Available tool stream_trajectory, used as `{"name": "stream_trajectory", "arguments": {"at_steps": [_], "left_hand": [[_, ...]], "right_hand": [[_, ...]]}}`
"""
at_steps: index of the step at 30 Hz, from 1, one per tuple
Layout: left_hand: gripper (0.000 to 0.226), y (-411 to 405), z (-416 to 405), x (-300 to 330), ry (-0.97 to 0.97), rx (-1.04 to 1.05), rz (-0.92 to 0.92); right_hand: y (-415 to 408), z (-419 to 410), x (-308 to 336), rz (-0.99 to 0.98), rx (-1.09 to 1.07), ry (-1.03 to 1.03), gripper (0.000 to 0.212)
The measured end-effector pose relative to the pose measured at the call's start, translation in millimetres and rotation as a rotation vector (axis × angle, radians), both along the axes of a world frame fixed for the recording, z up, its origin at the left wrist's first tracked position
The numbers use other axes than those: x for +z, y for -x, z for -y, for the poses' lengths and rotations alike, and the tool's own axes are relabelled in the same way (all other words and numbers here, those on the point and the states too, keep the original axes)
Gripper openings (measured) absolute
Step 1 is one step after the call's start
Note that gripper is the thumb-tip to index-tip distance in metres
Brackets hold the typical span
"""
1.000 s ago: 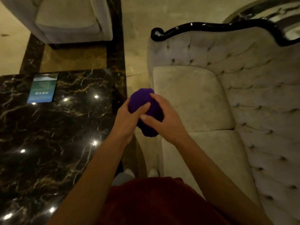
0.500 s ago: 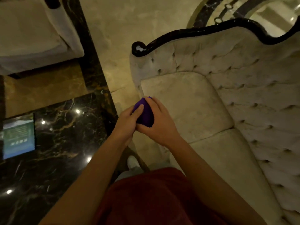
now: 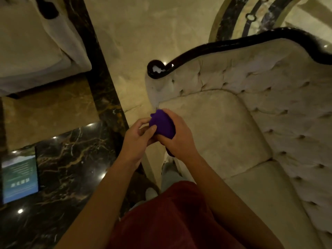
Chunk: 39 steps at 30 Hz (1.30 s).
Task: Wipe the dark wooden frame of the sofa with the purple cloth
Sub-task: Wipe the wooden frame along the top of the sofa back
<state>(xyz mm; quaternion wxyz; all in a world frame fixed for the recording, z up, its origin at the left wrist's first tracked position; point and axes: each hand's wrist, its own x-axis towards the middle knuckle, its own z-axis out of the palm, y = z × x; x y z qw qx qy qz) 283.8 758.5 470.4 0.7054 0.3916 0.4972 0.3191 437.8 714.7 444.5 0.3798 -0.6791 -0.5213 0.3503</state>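
Note:
A bunched purple cloth (image 3: 162, 125) sits between both hands, over the front left corner of the sofa seat. My right hand (image 3: 179, 137) wraps around it from the right and below. My left hand (image 3: 138, 137) pinches its left edge with thumb and fingers. The dark wooden frame (image 3: 197, 51) runs along the top of the cream tufted sofa (image 3: 215, 123), curling into a glossy scroll at its left end. Both hands are well below and in front of that frame, apart from it.
A black marble table (image 3: 68, 168) with a blue-green card (image 3: 19, 177) stands at lower left. Another pale armchair (image 3: 36, 51) sits at upper left. Beige marble floor (image 3: 134, 33) lies between the seats. My red shirt fills the bottom.
The view has swung to the right and up, bringing more of the sofa frame into sight. Both hands stay on the cloth, which looks more tightly bunched than a second ago.

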Motion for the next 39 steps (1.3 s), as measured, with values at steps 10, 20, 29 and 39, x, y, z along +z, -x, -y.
{"name": "stream_trajectory", "arguments": {"at_steps": [10,20,29,39], "left_hand": [[0.031,-50,-151,-26,0.096,-0.083,-0.102],[0.094,-78,-271,-119,-0.156,-0.168,-0.57],[0.097,-69,-369,-223,-0.01,-0.373,-0.777],[0.098,-80,-420,-261,-0.177,-0.506,-0.776]], "right_hand": [[-132,-140,-11,-0.03,-0.003,0.155,0.065],[-208,-253,-3,0.071,0.02,0.189,0.065],[-123,-388,-93,0.144,-0.021,0.102,0.07],[-75,-420,-231,0.671,0.037,0.017,0.06]]}}
